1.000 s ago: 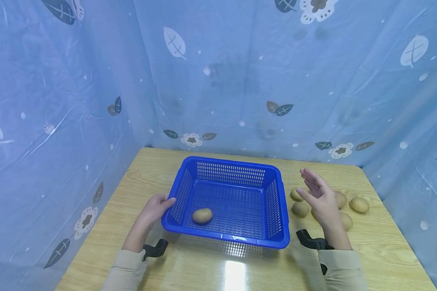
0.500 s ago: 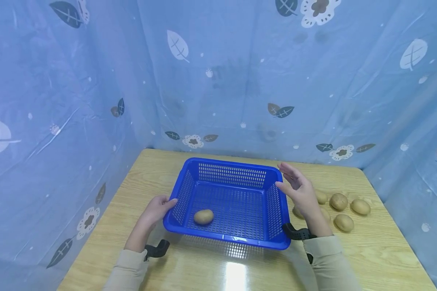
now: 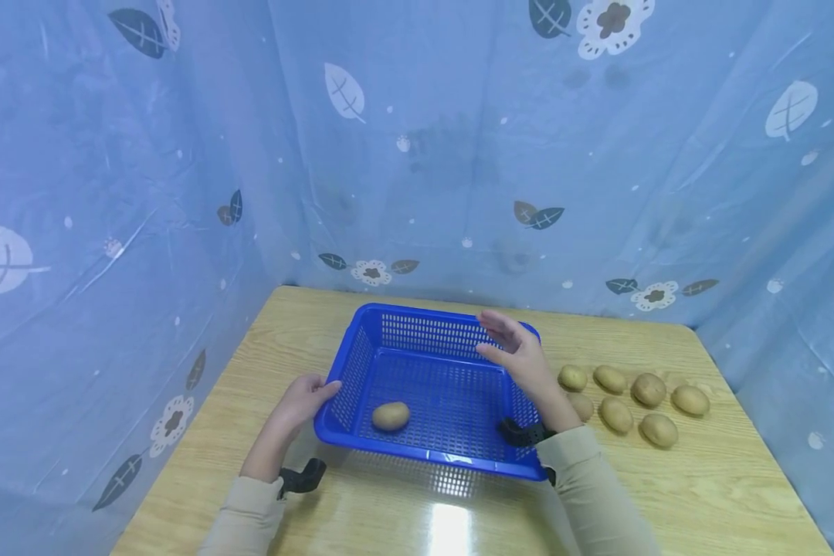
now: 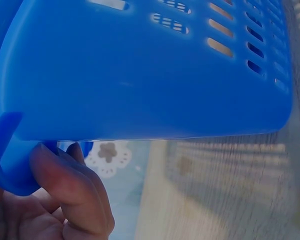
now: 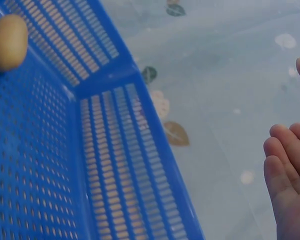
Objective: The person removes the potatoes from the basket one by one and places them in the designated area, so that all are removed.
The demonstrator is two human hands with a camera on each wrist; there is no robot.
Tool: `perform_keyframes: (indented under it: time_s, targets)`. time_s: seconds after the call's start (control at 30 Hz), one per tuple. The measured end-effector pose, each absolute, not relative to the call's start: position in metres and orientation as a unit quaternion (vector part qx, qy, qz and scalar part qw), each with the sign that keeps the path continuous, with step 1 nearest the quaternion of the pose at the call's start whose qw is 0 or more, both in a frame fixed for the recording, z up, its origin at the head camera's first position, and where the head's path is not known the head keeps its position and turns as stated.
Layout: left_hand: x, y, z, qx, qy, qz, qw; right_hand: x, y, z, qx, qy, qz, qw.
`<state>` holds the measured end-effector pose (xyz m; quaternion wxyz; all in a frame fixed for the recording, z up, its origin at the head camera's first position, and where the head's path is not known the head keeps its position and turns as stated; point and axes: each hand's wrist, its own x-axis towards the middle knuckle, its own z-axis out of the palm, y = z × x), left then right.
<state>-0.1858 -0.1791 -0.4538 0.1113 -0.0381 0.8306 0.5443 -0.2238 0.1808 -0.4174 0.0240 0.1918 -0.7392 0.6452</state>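
Note:
A blue plastic basket [image 3: 417, 454] with slotted walls stands on the table, and one potato [image 3: 391, 416] lies in its left front part. My left hand [image 3: 302, 402] grips the basket's left rim; in the left wrist view its curled fingers [image 4: 72, 192] are hooked under that rim. My right hand [image 3: 521, 359] is above the basket's right side, fingers extended and thumb apart, holding nothing. The right wrist view shows the right hand's fingers [image 5: 290, 155] apart from the basket. The right hand and forearm hide part of the basket's right wall.
Several potatoes [image 3: 616, 415] lie in a loose group on the table [image 3: 723, 479] to the right of the basket. A blue patterned curtain [image 3: 431, 185] hangs behind the table and along both sides. Black wrist mounts [image 3: 303, 476] stick out near the sleeves.
My right hand has moved left from over the potatoes to above the basket's right side, uncovering the potato group. My left hand keeps its grip on the rim. The potato in the basket stays put.

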Motion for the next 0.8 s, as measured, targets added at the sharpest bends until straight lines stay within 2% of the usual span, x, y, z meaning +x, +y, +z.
perform_keyframes:
  time_s: [0.8]
  targets:
    - [-0.184, -0.177, -0.455, -0.041, 0.832, 0.543, 0.110, -0.256, 0.112, -0.431, 0.216, -0.719, 0.649, -0.127]
